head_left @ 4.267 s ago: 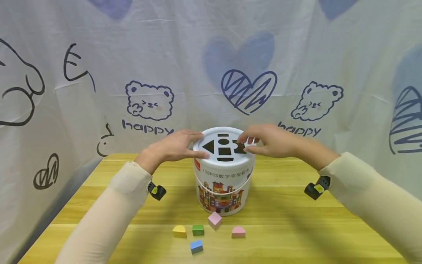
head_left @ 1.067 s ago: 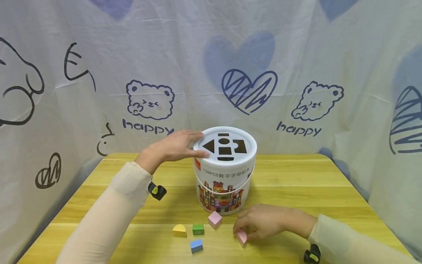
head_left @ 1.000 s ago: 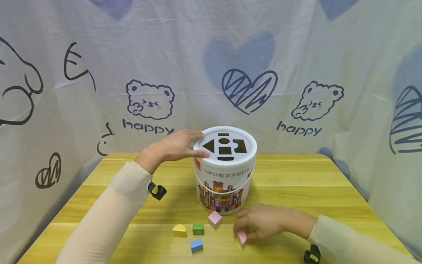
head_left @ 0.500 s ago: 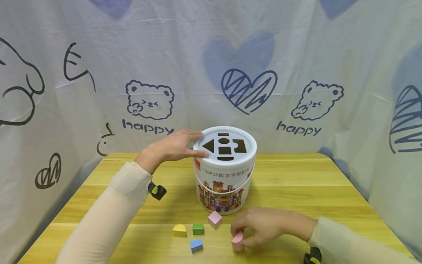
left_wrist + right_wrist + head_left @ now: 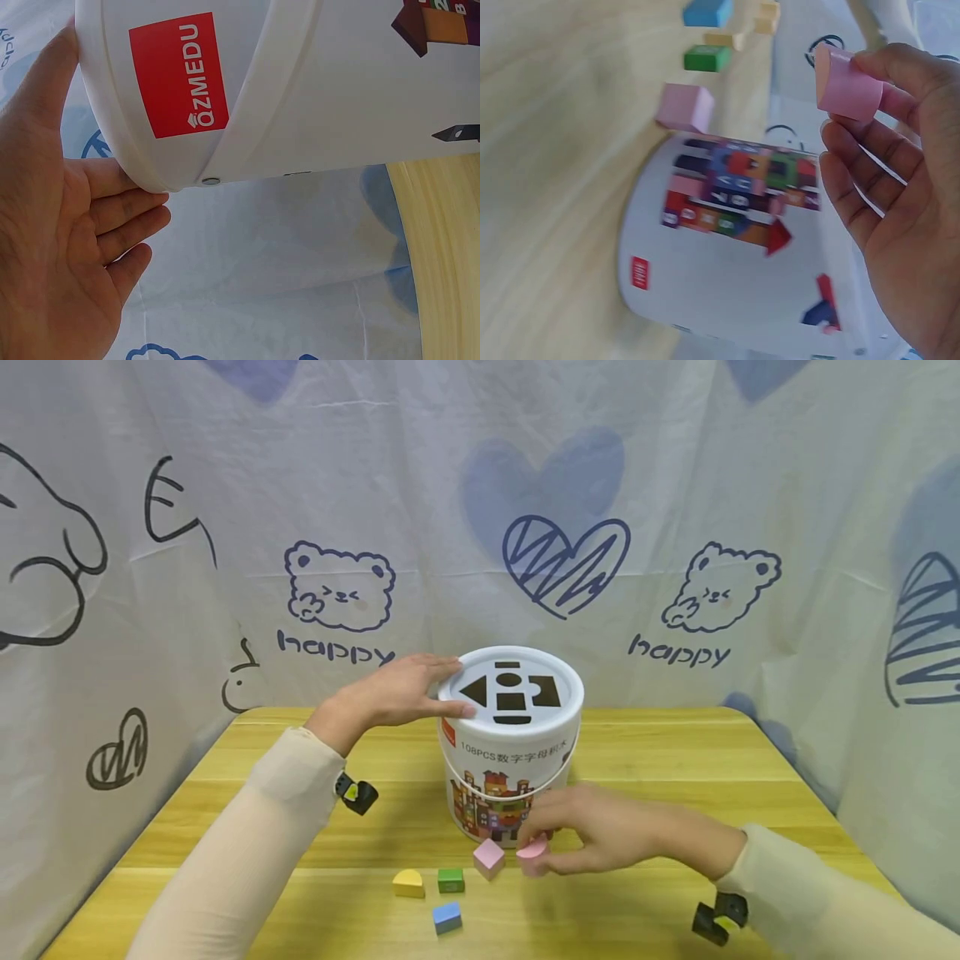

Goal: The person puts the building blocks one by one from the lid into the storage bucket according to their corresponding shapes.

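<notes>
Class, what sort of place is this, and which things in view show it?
Probably a makeshift play or filming corner: a printed cloth hangs behind a wood-look table, on which are a white bucket and small coloured blocks.

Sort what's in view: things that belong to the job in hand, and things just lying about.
In the job:
pink half-round block, pinched by the right hand
white bucket and its cut-out lid, touched by the left hand

Lying about, though possibly meant for the same job:
squarish pink block
yellow block
green block
blue block
</notes>
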A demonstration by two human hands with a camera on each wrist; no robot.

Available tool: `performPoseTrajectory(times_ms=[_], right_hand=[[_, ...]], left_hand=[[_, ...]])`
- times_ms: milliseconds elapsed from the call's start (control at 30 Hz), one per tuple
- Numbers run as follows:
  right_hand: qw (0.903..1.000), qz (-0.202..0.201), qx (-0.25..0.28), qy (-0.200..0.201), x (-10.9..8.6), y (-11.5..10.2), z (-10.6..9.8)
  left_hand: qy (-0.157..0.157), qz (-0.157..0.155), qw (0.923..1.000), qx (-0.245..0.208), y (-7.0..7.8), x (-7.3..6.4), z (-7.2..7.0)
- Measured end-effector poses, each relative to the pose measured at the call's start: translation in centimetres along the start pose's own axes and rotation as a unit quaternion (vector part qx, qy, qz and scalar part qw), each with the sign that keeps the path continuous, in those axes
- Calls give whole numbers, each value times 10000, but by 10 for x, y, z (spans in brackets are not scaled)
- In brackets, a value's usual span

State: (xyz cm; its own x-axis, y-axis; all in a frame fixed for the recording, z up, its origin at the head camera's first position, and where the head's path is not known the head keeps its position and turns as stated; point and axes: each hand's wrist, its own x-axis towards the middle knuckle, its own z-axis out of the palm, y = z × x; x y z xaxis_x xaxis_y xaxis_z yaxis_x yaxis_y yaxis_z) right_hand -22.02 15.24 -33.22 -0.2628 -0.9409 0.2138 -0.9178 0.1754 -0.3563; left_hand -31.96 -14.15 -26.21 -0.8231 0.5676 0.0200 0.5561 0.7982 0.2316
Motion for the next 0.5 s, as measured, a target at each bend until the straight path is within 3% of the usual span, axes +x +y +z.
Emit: performPoseTrajectory(times_ms=[500], right_hand=[[9962,294,105,809,16,-6,-41]], left_hand=[[7,2,10000,-43,0,0,0]])
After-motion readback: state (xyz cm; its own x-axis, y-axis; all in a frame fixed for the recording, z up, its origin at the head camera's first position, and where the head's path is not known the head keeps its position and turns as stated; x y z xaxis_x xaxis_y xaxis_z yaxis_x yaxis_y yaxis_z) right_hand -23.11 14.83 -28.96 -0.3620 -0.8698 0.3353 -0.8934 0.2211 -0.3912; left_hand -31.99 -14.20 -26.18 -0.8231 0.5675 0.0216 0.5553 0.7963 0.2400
